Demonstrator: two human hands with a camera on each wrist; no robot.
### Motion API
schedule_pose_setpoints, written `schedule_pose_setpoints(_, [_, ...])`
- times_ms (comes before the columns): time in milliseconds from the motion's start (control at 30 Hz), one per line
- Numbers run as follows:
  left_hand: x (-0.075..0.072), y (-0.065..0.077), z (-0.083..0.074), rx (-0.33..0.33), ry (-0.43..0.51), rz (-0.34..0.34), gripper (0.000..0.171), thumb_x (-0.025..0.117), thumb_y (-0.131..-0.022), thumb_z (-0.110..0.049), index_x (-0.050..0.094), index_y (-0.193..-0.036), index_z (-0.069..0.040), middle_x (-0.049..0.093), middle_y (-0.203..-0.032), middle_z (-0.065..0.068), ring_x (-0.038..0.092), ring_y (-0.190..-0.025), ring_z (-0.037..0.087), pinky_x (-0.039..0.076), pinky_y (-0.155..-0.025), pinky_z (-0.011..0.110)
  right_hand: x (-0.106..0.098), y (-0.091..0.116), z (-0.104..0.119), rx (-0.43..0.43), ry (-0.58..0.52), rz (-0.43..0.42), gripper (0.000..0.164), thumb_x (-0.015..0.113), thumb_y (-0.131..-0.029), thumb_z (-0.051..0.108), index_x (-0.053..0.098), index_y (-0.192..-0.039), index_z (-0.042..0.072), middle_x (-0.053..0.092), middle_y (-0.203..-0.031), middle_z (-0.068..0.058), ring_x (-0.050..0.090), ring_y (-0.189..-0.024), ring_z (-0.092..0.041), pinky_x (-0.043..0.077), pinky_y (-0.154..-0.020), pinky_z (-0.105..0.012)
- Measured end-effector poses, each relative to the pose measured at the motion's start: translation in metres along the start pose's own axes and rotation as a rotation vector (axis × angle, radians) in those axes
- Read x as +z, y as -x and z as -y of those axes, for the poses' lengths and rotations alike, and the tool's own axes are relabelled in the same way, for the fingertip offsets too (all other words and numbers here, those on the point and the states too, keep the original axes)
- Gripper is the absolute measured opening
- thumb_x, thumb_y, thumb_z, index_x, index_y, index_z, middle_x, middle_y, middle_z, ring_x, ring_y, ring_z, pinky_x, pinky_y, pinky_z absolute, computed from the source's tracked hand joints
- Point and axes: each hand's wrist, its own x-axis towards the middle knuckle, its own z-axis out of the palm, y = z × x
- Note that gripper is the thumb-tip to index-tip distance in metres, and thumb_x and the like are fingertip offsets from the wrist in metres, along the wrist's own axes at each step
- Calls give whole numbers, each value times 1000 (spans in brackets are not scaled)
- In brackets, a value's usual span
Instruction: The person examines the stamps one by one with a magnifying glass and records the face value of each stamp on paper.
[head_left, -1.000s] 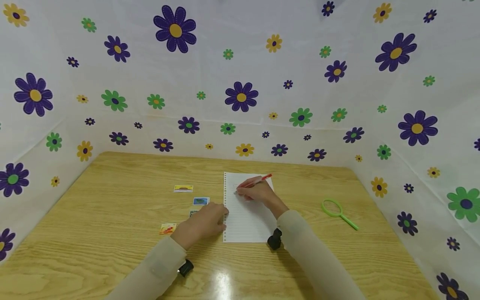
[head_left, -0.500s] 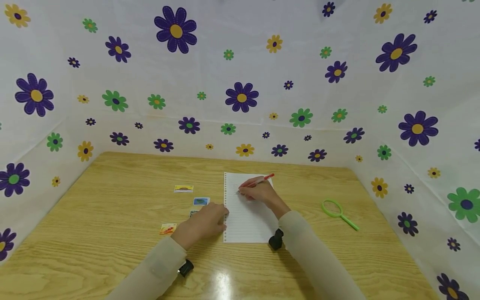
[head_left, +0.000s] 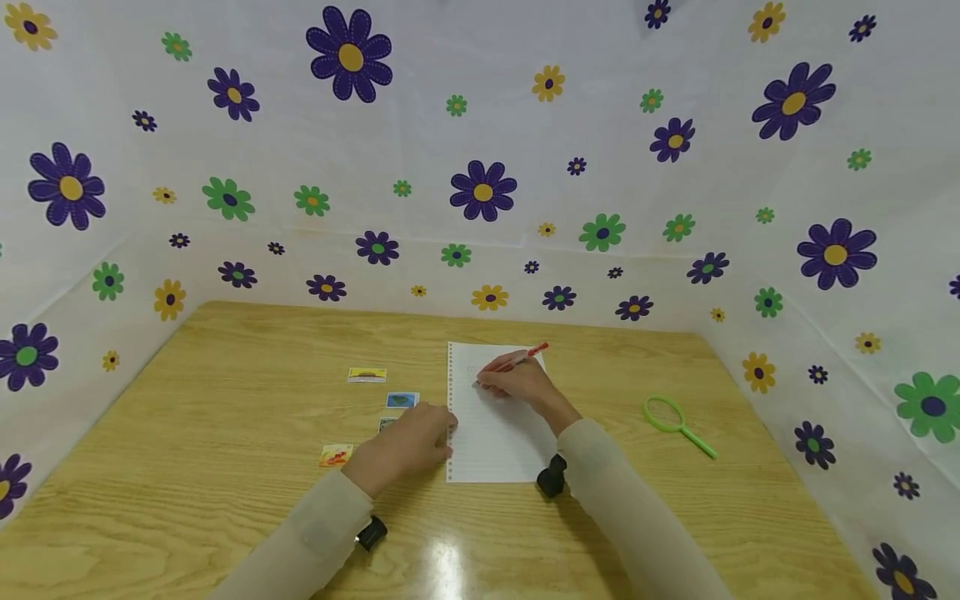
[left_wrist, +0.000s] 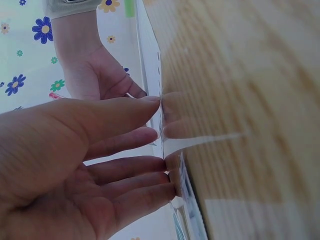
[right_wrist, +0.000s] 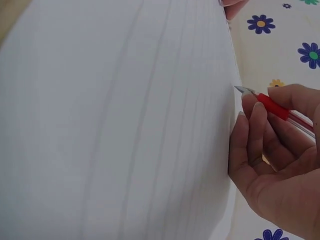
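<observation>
A red pen [head_left: 537, 350] is pinched in my right hand [head_left: 521, 385], its tip at the upper left part of a lined sheet of paper [head_left: 495, 458]. In the right wrist view, thumb and fingers close round the pen's red grip [right_wrist: 272, 105], and the side of the hand rests on the paper. Faint marks show near the tip, too small to read. My left hand [head_left: 408, 442] rests at the sheet's perforated left edge. The left wrist view shows the fingertips [left_wrist: 155, 162] touching down with the fingers loosely extended, gripping nothing.
Left of the paper lie small picture cards: a yellow one [head_left: 367, 376], a blue one [head_left: 402, 401], one partly hidden by the left hand [head_left: 387, 423] and a red-yellow one [head_left: 336, 455]. A green magnifying glass [head_left: 681, 427] lies to the right. Flowered cloth [head_left: 420, 167] encloses the table.
My right hand with the pen has shifted slightly to the right along the paper, mostly in the first half second. The left hand keeps its place.
</observation>
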Motion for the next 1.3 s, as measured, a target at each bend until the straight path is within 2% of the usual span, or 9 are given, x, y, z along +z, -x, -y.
schedule_pose_setpoints(267, [-1, 0, -1, -7, 0, 3, 12, 78, -88, -4, 71, -96, 3, 60, -76, 4, 44, -68, 15, 38, -64, 31, -1, 1, 3, 24, -26, -13, 19, 76, -93, 18, 78, -103, 2, 78, -86, -6, 65, -66, -7, 55, -63, -19])
schedule_pose_setpoints(467, [-2, -1, -1, -4, -2, 8, 12, 78, -88, -4, 71, -95, 2, 47, -67, -1, 39, -62, 13, 36, -61, 29, 0, 0, 4, 17, -5, -16, 19, 77, -93, 20, 78, -103, 4, 78, -87, -6, 63, -66, -8, 54, -63, -19])
schedule_pose_setpoints(567, [-2, -1, -1, 3, -13, 9, 16, 79, -88, -5, 72, -100, 3, 44, -66, -2, 39, -61, 12, 35, -61, 28, 0, 0, 3, 7, -4, -5, 19, 76, -93, 21, 78, -104, 4, 78, -87, -5, 63, -67, -8, 54, -63, -19])
schedule_pose_setpoints(733, [-2, 0, -1, -4, -16, 17, 25, 79, -88, -5, 72, -109, 6, 54, -71, 1, 46, -67, 15, 41, -65, 32, -6, 2, 1, -29, -3, 12, 21, 74, -96, 22, 77, -109, 6, 78, -93, -7, 63, -69, -10, 55, -65, -20])
schedule_pose_setpoints(900, [-2, 2, -3, -42, -6, 18, 34, 79, -89, -6, 71, -118, 7, 66, -86, 8, 51, -78, 20, 47, -74, 39, -28, 7, 1, -92, 16, 16, 24, 70, -99, 23, 75, -114, 4, 74, -95, -9, 62, -72, -12, 57, -70, -22])
schedule_pose_setpoints(1033, [-1, 2, -2, -48, 0, 10, 35, 79, -89, -6, 70, -120, 7, 70, -95, 12, 51, -80, 20, 48, -76, 39, -47, 13, 0, -170, 146, 6, 22, 68, -99, 20, 74, -111, 3, 73, -102, -14, 65, -79, -19, 58, -74, -26])
schedule_pose_setpoints(1167, [0, 2, -1, -35, -3, 8, 34, 79, -89, -6, 71, -119, 7, 68, -89, 9, 50, -76, 19, 45, -72, 37, -62, 21, -4, -359, 368, -6, 15, 67, -98, 9, 74, -105, -1, 74, -108, -19, 69, -93, -29, 60, -82, -37])
schedule_pose_setpoints(1233, [0, 1, 0, -28, -9, 9, 33, 79, -89, -6, 71, -118, 7, 65, -85, 7, 49, -74, 19, 42, -70, 36, -69, 24, -7, -445, 455, -16, 12, 67, -96, 4, 74, -103, -3, 74, -107, -21, 68, -96, -32, 59, -86, -43])
schedule_pose_setpoints(1300, [0, 1, -1, -26, -9, 9, 33, 79, -89, -6, 71, -118, 7, 66, -86, 7, 49, -74, 19, 42, -70, 35, -76, 27, -9, -494, 526, -24, 11, 67, -95, 0, 74, -102, -4, 75, -105, -21, 67, -94, -33, 59, -86, -46])
